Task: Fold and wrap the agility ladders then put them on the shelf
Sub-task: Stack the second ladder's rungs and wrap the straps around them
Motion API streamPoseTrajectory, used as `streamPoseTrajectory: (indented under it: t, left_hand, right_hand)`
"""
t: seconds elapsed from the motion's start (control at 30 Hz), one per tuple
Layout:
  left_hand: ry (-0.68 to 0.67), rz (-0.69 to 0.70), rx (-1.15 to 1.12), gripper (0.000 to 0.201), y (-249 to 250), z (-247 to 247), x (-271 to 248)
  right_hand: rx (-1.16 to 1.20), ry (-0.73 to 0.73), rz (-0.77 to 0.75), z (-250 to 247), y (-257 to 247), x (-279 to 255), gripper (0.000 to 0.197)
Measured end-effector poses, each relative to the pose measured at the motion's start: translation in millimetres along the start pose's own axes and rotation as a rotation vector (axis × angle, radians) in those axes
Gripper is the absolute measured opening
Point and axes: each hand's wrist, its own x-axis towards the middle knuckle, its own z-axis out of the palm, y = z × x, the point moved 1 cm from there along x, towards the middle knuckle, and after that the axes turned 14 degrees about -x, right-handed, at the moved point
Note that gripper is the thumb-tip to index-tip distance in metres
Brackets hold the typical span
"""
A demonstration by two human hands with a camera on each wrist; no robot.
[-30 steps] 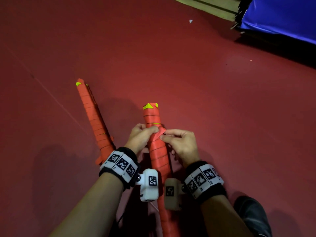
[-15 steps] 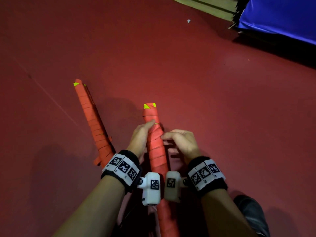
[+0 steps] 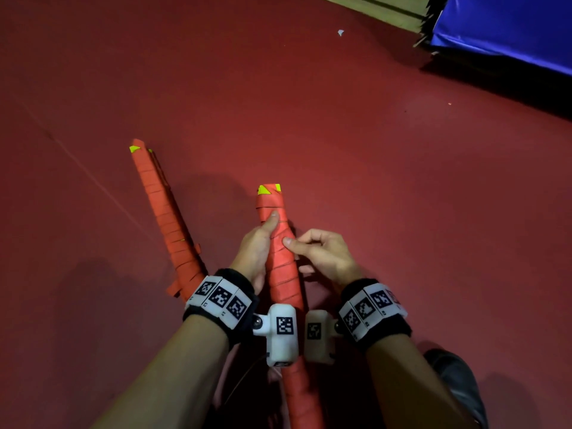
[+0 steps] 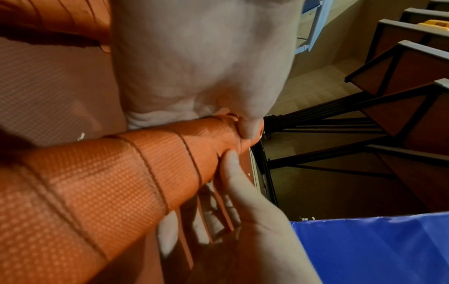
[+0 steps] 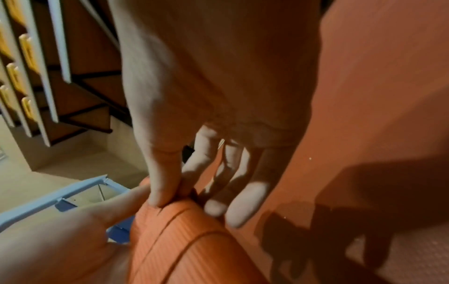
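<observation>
The wrapped orange ladder bundle (image 3: 280, 258) rises off the red floor (image 3: 371, 181) between both wrists, its yellow-tipped end pointing away from the person. The left hand (image 3: 253, 252) curls round the bundle's left side, thumb laid straight along the strap turns. The right hand (image 3: 325, 255) pinches a strap fold on the bundle's right side between thumb and forefinger, the other fingers loosely bent. A second wrapped ladder bundle (image 3: 164, 218) lies flat on the floor left of the held bundle, apart from it. A blue mat (image 3: 510, 29) sits far beyond the held bundle, to its right.
</observation>
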Motion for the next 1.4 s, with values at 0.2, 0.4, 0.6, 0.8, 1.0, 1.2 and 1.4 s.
streamPoseTrajectory:
  t: [0.2, 0.4, 0.6, 0.8, 1.0, 1.2, 1.4]
  left_hand:
    - [0.141, 0.103, -0.035, 0.072, -1, -6, -2]
    - [0.122, 0.122, -0.045, 0.082, -5, -4, 1]
    - [0.049, 0.039, 0.019, 0.025, -5, 4, -2]
    - [0.033, 0.069, 0.052, 0.008, -8, 4, -1]
    - [0.047, 0.116, 0.04, 0.01, -11, 4, 1]
    - [0.165, 0.31, 0.052, 0.022, -28, 6, -1]
    - [0.172, 0.198, 0.012, 0.03, -24, 9, 2]
  right_hand:
    - [0.118, -0.072, 0.015, 1, 12, 0, 0.028]
    - [0.17, -0.09, 0.008, -8, 11, 4, 0.033]
    - [0.225, -0.074, 0.037, -7, 15, -3, 0.021]
    - [0.15, -0.025, 0.021, -12, 17, 0, 0.012]
    - [0.19, -0.017, 0.026, -12, 23, 2, 0.015]
    - [0.232, 0.063, 0.017, -11, 25, 2, 0.013]
    - [0.249, 0.049, 0.046, -13, 28, 3, 0.013]
